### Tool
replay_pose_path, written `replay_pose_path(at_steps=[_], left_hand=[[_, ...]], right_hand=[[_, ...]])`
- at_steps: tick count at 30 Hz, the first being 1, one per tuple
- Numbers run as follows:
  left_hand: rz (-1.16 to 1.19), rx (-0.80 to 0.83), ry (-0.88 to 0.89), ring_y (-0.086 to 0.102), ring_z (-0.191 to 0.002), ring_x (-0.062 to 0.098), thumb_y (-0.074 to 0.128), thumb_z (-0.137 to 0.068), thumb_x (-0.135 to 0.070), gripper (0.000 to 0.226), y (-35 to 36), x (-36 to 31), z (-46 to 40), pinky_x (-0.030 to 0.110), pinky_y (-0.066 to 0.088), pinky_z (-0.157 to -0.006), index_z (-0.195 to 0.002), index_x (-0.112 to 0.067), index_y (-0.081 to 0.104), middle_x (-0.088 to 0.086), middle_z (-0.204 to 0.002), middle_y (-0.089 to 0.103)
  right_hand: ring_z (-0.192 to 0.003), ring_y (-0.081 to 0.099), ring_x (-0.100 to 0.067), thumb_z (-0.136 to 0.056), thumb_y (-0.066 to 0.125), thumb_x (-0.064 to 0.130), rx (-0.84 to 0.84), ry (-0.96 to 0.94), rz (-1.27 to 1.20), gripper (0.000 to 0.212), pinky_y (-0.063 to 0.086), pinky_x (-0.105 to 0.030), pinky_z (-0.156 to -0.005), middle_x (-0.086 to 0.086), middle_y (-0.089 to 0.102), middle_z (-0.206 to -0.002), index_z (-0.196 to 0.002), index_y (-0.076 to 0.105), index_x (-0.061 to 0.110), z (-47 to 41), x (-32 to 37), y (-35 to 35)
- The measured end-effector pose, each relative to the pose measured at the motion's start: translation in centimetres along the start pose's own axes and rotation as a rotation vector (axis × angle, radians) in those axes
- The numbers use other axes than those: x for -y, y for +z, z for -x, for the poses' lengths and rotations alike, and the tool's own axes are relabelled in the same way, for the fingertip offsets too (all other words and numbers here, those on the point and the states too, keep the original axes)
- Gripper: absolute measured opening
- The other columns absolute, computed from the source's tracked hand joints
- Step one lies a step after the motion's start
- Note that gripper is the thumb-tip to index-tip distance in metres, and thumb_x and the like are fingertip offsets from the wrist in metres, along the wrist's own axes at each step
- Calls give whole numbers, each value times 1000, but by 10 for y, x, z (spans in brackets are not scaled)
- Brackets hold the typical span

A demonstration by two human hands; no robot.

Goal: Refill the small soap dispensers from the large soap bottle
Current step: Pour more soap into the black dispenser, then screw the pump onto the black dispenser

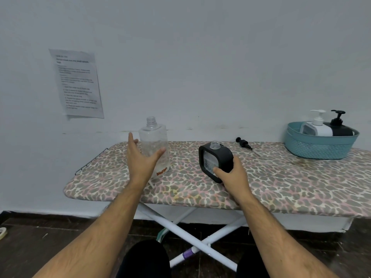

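Head view: black dispenser (215, 160) in right hand (230, 175).

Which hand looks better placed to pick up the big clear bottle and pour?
The left hand. It is open right beside the big clear bottle, which stands uncapped. The right hand is busy gripping the black dispenser, whose neck is open, so it probably steadies that.

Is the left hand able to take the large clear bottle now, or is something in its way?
Probably yes. The left hand is open right at the large clear bottle, with nothing between them. The right hand holds the black dispenser off to the side.
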State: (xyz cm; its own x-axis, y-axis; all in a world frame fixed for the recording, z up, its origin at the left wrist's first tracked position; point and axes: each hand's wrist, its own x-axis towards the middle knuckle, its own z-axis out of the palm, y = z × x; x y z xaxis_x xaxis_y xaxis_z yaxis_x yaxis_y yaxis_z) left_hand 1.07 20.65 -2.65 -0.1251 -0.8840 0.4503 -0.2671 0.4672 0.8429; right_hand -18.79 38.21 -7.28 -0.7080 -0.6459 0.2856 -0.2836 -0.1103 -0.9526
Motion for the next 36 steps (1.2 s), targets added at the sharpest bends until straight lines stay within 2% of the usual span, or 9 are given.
replay_pose_path(at_steps=[4, 8, 13, 19, 23, 26, 28, 31, 36], left_hand=[[-75, -225, 230, 35, -133, 18, 72, -86, -41, 77, 0, -23, 23, 49, 35, -111, -147, -15, 33, 8, -143, 42], [-66, -152, 381, 38, -125, 11, 66, -91, -34, 50, 13, -32, 46, 45, 39, -108, -134, -18, 47, 2, -134, 46], [-54, 69, 402, 40, -130, 13, 67, -91, -33, 57, 38, -33, 61, 42, 38, -112, -140, -22, 41, -1, -141, 43], [135, 452, 68, 44, -132, 12, 72, -88, -38, 82, 71, -31, 50, 38, 42, -108, -154, -26, 24, -3, -153, 38], [254, 675, -88, 43, -131, 13, 76, -86, -30, 88, 92, -32, 41, 28, 48, -97, -155, -24, 21, 0, -153, 38], [254, 712, -72, 50, -126, 14, 80, -82, -27, 88, 104, -29, 35, 28, 46, -100, -153, -25, 27, 0, -147, 46], [294, 720, -85, 54, -115, 10, 81, -81, -24, 88, 109, -30, 31, 21, 47, -89, -152, -26, 28, -3, -138, 49], [374, 760, -137, 59, -108, 5, 84, -77, -21, 90, 115, -27, 22, 18, 52, -79, -150, -27, 31, -4, -132, 52], [401, 784, -153, 65, -107, 10, 84, -75, -18, 74, 126, -18, 19, 27, 56, -85, -138, -21, 44, -2, -122, 64]], right_hand=[[-94, 60, 1, -82, 76, 14, -3, 19, 20, 44, 49, -19, -74, 18, 61, -102, -115, 51, 29, -1, 3, -1], [-94, 62, -5, -80, 77, 14, -16, 38, 46, 46, 51, -23, -75, 14, 63, -103, -118, 55, 25, -4, 4, -2], [-99, 64, -12, -79, 78, 16, 4, 56, 87, 49, 57, -38, -86, 11, 63, -107, -120, 54, 25, -8, 2, -4], [-92, 66, -10, -80, 77, 11, 46, 58, 61, 55, 57, -28, -66, 4, 62, -112, -124, 47, 24, -16, 1, -13], [-101, 68, -15, -82, 77, 12, 135, 90, 19, 55, 59, -39, -85, 0, 66, -117, -125, 49, 30, -26, -3, -22], [-112, 64, -14, -85, 72, 6, 258, 99, 37, 59, 55, -37, -93, -1, 64, -126, -132, 46, 32, -35, 2, -33], [-128, 54, -16, -85, 66, 1, 325, 131, 53, 69, 47, -38, -104, 0, 54, -142, -144, 40, 26, -43, 5, -43], [-134, 44, -18, -91, 58, 3, 203, 134, 138, 69, 38, -40, -112, 1, 43, -148, -152, 32, 19, -59, 12, -57], [-124, 52, -15, -96, 60, 14, -28, 81, 302, 46, 42, -31, -102, -6, 53, -143, -142, 49, 13, -102, 4, -62]])
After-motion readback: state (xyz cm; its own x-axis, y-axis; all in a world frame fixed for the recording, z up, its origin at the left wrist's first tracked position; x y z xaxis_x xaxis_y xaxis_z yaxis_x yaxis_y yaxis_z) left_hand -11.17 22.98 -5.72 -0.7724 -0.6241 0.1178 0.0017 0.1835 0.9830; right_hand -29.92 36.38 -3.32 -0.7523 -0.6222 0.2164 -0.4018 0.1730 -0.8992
